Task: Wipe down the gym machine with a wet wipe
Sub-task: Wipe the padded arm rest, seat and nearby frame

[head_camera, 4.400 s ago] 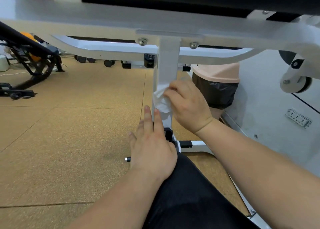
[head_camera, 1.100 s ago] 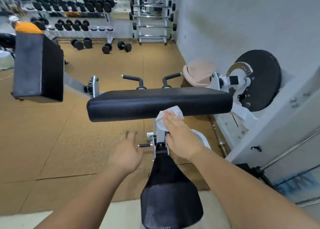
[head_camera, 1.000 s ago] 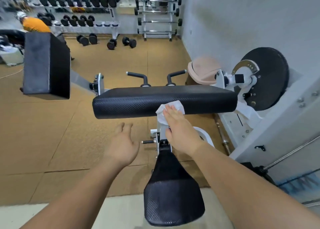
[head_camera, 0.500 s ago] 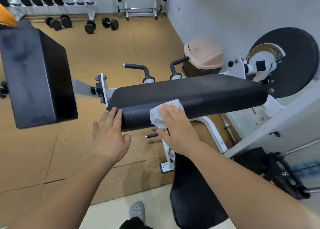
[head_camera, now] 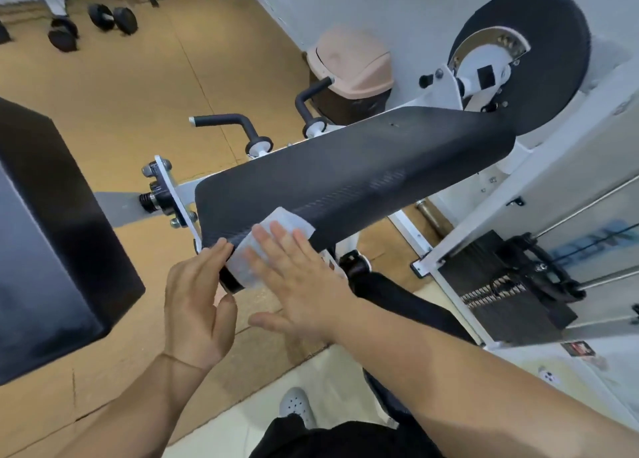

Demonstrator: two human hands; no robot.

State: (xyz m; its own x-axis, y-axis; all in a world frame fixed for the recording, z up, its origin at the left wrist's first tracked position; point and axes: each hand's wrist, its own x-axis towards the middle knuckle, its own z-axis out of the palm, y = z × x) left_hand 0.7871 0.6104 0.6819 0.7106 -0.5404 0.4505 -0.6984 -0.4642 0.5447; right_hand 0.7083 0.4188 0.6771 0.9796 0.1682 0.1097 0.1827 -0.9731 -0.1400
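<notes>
The gym machine has a long black textured pad (head_camera: 363, 170) on a white frame (head_camera: 484, 208). A white wet wipe (head_camera: 276, 227) lies spread on the pad's near left end. My right hand (head_camera: 297, 277) presses flat on the wipe, fingers extended. My left hand (head_camera: 197, 302) is open beside it, fingertips touching the pad's left end and the wipe's edge. A black seat pad (head_camera: 408, 305) sits below my right arm.
A large black pad (head_camera: 45, 243) fills the left side. Two black handles (head_camera: 238, 125) stick up behind the long pad. A pink-lidded bin (head_camera: 349, 60) stands by the wall. A black wheel (head_camera: 539, 53) and weight stack (head_camera: 501, 284) are at right. Dumbbells (head_camera: 110, 16) lie on the floor.
I have risen from under the machine to above it. My right hand has slid the wipe from the pad's front middle toward its left end, and my left hand has come in beside it.
</notes>
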